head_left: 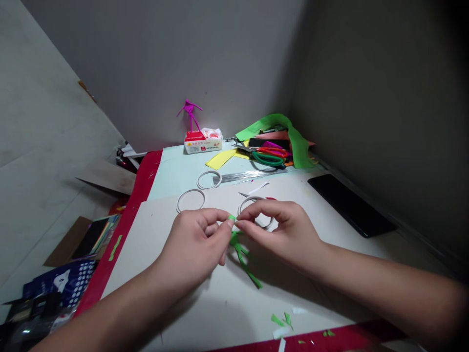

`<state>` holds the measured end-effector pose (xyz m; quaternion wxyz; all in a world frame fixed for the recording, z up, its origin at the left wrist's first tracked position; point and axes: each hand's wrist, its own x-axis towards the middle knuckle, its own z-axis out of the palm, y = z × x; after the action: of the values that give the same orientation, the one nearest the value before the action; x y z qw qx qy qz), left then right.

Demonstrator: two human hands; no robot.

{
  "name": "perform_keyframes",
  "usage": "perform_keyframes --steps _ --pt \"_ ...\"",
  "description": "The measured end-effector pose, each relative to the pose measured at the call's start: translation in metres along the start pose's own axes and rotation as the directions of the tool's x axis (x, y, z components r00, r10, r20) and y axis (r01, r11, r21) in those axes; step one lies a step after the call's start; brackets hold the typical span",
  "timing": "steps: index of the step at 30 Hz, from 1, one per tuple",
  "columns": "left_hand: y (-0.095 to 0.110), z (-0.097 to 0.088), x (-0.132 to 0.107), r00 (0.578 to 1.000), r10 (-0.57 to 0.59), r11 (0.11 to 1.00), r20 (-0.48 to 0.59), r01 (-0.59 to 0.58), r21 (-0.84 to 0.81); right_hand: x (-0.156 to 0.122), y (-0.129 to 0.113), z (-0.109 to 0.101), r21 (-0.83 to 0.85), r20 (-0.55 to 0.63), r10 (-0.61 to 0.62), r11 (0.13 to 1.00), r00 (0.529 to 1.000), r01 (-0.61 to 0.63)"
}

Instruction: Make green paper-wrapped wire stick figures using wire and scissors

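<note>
Between my left hand (194, 249) and my right hand (278, 234), a small green wrapped-wire figure (240, 256) hangs down over the white board (216, 303). The fingertips of both hands pinch its top end. Its limbs look thin and strip-wrapped. Just behind my right hand lies a silver wire ring (252, 204), partly hidden by my fingers, with a bit of red (270, 198) showing past it. Another wire ring (190, 200) lies behind my left hand, apart from it.
A third ring (208, 179) lies beside thin metal rods (249, 176). Scissors (267, 156), coloured paper, a magenta wire figure (189, 113) and a tissue pack (203, 142) stand at the back. A black phone (351, 205) lies right; green scraps (278, 320) lie near me.
</note>
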<state>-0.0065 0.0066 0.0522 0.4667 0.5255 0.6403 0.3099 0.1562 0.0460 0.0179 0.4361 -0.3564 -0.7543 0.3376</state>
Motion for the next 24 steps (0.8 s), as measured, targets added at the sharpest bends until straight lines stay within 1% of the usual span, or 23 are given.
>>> perform_keyframes --steps 2,4,5,7,9,11,13,15,16,22,24 --pt "-0.003 0.003 -0.001 0.998 0.052 0.997 -0.047 -0.049 0.065 0.0 0.001 0.001 0.011 -0.013 0.011 1.0 1.0 -0.011" --pt "-0.005 0.006 -0.002 0.983 0.162 0.975 -0.087 -0.146 0.165 -0.001 0.002 0.002 0.019 -0.027 0.018 1.0 0.999 -0.018" --pt "-0.006 0.007 -0.002 0.968 0.228 0.954 -0.102 -0.201 0.22 -0.002 0.001 0.003 0.026 -0.033 0.025 0.999 0.999 -0.025" --pt "-0.009 0.008 -0.002 0.927 0.357 0.896 -0.12 -0.303 0.325 -0.003 0.0 0.003 0.047 -0.039 0.051 0.998 0.998 -0.049" --pt "-0.011 0.009 -0.003 0.873 0.47 0.826 -0.131 -0.383 0.414 -0.004 -0.002 0.004 0.08 -0.031 0.084 0.993 0.996 -0.081" --pt "-0.014 0.009 -0.003 0.815 0.562 0.757 -0.141 -0.438 0.486 -0.004 -0.003 0.004 0.114 -0.019 0.121 0.986 0.992 -0.118" --pt "-0.016 0.01 -0.002 0.767 0.627 0.701 -0.141 -0.475 0.532 -0.004 -0.003 0.004 0.145 -0.006 0.154 0.978 0.988 -0.151" --pt "-0.018 0.01 -0.001 0.734 0.665 0.665 -0.136 -0.5 0.555 -0.003 -0.002 0.004 0.163 0.0 0.175 0.972 0.985 -0.172" --pt "-0.018 0.01 -0.001 0.726 0.675 0.656 -0.133 -0.507 0.559 -0.002 -0.002 0.004 0.166 0.001 0.179 0.97 0.984 -0.177" --pt "-0.019 0.01 -0.001 0.708 0.694 0.638 -0.129 -0.522 0.566 -0.003 -0.002 0.003 0.185 0.019 0.2 0.962 0.98 -0.2" --pt "-0.019 0.009 -0.001 0.71 0.692 0.642 -0.131 -0.521 0.562 -0.003 -0.002 0.003 0.198 0.034 0.212 0.956 0.977 -0.215"
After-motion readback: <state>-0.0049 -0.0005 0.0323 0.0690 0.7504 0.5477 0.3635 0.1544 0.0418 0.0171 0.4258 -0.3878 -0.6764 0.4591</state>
